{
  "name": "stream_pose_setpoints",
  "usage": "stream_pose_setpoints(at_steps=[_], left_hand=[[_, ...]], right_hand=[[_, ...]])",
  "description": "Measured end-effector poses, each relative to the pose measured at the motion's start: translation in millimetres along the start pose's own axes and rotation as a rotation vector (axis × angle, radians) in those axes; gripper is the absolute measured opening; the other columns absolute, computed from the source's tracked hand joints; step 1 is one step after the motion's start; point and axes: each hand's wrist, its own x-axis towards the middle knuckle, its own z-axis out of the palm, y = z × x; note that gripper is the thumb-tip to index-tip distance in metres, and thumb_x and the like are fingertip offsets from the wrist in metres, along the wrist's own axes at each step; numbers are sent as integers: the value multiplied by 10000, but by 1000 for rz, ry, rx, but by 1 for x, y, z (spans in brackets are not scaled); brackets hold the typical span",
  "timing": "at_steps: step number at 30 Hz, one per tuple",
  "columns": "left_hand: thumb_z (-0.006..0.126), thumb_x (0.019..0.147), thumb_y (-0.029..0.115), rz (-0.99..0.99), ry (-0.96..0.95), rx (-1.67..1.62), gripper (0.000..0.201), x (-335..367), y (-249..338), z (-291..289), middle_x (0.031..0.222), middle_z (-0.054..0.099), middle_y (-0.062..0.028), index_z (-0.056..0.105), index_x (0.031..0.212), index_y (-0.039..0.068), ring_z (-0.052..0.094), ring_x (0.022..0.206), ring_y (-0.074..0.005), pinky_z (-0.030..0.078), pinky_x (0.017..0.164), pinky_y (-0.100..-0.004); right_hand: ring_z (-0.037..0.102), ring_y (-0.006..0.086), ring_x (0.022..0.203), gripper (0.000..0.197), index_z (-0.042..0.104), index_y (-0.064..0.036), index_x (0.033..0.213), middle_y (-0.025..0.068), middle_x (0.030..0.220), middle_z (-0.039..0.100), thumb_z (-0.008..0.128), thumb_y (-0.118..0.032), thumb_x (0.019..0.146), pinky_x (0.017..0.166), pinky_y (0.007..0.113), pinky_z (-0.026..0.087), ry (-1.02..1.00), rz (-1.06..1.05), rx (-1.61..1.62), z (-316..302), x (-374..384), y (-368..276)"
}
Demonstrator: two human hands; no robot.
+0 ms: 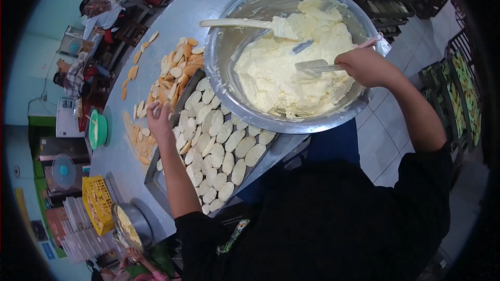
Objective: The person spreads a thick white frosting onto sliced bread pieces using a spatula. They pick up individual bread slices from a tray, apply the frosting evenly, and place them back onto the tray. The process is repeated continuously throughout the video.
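Observation:
My right hand point(367, 66) is closed round the handle of a spatula point(315, 67), whose pale blade rests over the cream point(291, 83). That thick, light yellow cream half fills a large metal bowl point(221, 67). A second spatula point(234, 22) with a long whitish handle leans on the bowl's left rim, its head in the cream. Beside a heap of bread slices point(169, 80), my left hand point(160, 120) hovers with its fingers apart and nothing visible in them. Under that forearm lies a dark baking tray point(153, 174) covered with rows of cream-coated oval slices point(216, 151).
The metal table point(122, 161) carries stray slices at its far left, a green basin point(97, 129) and a smaller cream bowl point(140, 221) near a co-worker's hands point(136, 256). A yellow crate point(97, 203) stands beyond. Racks of loaded trays point(458, 96) stand at right.

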Motion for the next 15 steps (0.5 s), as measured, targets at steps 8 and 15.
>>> stream_pose_setpoints(at_steps=[8,15], left_hand=[[543,757,141,-472,-466,-846,356,-84,74,91,1070,499,-113,447,1090,63,517,975,-232,435,874,-402],[519,772,254,-839,-845,-1202,472,-108,91,123,1116,487,-154,400,1185,58,526,945,-268,464,788,-390]], right_hand=[[442,86,610,244,493,32,1062,20,715,494,415,-94,868,574,230,382,77,-36,910,0,-23,-40],[514,198,823,325,459,-5,1145,116,936,505,402,34,828,760,275,414,442,-487,692,28,-26,-97]])
